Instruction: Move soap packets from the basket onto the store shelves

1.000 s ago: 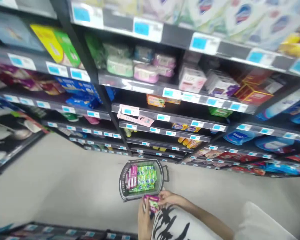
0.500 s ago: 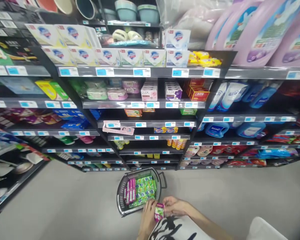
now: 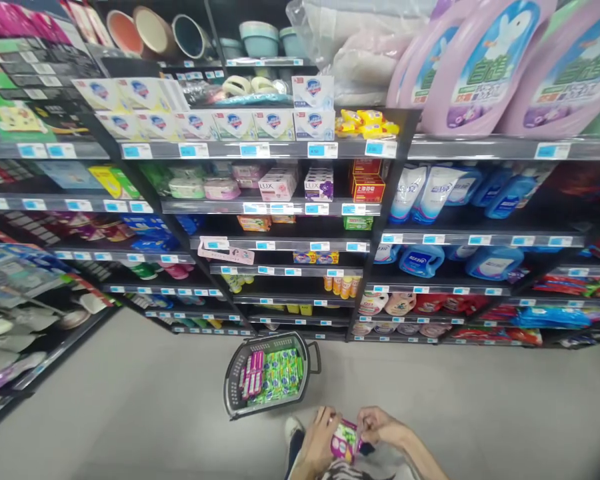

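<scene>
Low in the head view, my left hand (image 3: 317, 440) and my right hand (image 3: 380, 427) both grip a small pink and green packet (image 3: 345, 441) between them, fingers closed on its two ends. Just ahead on the floor stands a dark grey shopping basket (image 3: 235, 373). It holds pink packets on the left and several green packets on the right. The basket lies a little left of my hands and neither hand touches it.
Black store shelving (image 3: 300, 207) with blue price tags fills the view ahead, stocked with soap boxes, bottles and large purple detergent jugs (image 3: 475, 67). Another shelf unit (image 3: 25, 320) runs along the left. Grey floor (image 3: 130, 413) spreads around the basket.
The view has tilted up, showing higher shelves. My hands with the packet have drifted right and lower in the picture, away from the basket.
</scene>
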Tool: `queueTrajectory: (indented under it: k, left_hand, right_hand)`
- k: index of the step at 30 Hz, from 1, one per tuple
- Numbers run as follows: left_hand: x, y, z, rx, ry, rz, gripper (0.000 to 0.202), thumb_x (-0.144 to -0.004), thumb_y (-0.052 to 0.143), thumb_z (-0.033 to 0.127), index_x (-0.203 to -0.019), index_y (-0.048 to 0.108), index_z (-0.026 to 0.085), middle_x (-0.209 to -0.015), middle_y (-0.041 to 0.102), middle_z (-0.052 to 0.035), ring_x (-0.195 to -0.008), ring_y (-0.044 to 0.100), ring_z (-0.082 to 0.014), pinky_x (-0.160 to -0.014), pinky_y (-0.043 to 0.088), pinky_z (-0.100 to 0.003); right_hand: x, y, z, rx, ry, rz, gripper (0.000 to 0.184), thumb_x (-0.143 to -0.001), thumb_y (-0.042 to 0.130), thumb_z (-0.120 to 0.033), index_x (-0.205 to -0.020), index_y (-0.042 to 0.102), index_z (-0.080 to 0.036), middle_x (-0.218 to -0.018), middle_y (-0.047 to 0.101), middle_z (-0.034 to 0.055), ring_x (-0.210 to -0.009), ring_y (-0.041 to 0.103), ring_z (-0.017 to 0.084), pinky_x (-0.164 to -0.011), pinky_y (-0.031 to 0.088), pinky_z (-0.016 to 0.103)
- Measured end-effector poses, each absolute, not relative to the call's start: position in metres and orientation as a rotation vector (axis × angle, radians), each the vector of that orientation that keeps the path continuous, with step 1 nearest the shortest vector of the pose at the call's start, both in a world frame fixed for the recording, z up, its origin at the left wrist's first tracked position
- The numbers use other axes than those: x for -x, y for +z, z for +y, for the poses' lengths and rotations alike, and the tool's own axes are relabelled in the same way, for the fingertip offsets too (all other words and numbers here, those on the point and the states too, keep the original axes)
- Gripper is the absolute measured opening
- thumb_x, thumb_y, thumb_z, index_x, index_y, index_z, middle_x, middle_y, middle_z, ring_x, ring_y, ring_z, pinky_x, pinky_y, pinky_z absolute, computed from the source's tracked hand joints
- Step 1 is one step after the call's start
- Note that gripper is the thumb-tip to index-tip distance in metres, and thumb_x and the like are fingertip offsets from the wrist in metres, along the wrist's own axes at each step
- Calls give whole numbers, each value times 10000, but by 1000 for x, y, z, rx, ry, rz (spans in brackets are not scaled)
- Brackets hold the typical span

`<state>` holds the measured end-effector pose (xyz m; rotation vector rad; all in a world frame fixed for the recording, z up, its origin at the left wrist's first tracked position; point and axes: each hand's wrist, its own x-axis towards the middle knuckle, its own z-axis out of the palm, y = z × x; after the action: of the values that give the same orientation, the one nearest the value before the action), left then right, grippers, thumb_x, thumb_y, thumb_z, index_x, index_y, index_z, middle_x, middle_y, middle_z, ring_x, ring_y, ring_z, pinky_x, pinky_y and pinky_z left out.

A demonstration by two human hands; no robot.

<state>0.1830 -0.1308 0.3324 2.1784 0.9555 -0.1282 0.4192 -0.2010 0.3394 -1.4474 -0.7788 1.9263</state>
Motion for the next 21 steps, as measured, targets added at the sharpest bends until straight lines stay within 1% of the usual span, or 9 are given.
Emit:
queueTrajectory:
  k: [2,5,7,11,13,15,18,21]
  left_hand:
    - [-189,334,-128,-2178,-114,970,605,-797,666,451,-1375,613,282,-1381,580,-108,-1302,490,-315,-1092,399,-400]
    - [-194,334,-119,-2172,-86,1068,579,-762,674,435,-1317,644,275,-1343,593,-102,-1279,508,-306,-1075,424,-388]
    - [-193,332,-110,-2161,-95,1134,587,-745,675,449,-1304,649,273,-1328,597,-101,-1276,516,-302,-1058,446,-373]
    - [-180,332,-80,-2140,-184,1204,663,-738,660,486,-1358,620,252,-1365,586,-115,-1305,513,-307,-1083,433,-372]
    - [-168,334,-59,-2140,-217,1225,699,-745,646,496,-1392,597,235,-1411,564,-124,-1348,486,-317,-1104,416,-376]
    - [-154,336,-37,-2145,-253,1250,748,-750,637,514,-1431,567,212,-1461,531,-137,-1402,439,-334,-1116,405,-387]
    - [-133,338,-5,-2140,-299,1285,812,-755,640,527,-1485,514,195,-1513,487,-144,-1437,399,-342,-1143,379,-400]
    - [-113,339,21,-2125,-278,1319,766,-787,621,516,-1481,506,216,-1516,485,-129,-1419,417,-319,-1120,399,-390]
  right_hand:
    - [-421,339,-197,1481,1843,-808,245,-495,755,-279,-730,687,-266,-589,560,-5,-523,446,133,-599,319,325]
    - [-416,331,-181,1558,1636,-886,214,-526,686,-314,-716,715,-221,-569,548,-3,-551,464,144,-622,328,313]
    - [-409,325,-166,1592,1515,-938,225,-563,643,-339,-712,731,-196,-587,585,17,-581,499,159,-632,337,308]
    - [-388,317,-129,1685,1337,-1028,258,-614,573,-322,-728,750,-174,-677,679,61,-657,587,200,-661,384,320]
    - [-374,317,-108,1748,1267,-1070,256,-645,570,-309,-756,754,-171,-709,699,68,-669,605,207,-657,395,317]
    - [-357,317,-85,1802,1189,-1130,245,-705,558,-297,-789,748,-166,-740,710,71,-686,619,208,-668,412,313]
    - [-331,318,-51,1885,1061,-1276,256,-821,493,-256,-851,728,-159,-805,719,73,-766,644,213,-742,442,311]
    - [-305,319,-21,1971,983,-1402,268,-903,434,-193,-891,699,-151,-925,722,104,-933,659,237,-857,449,320]
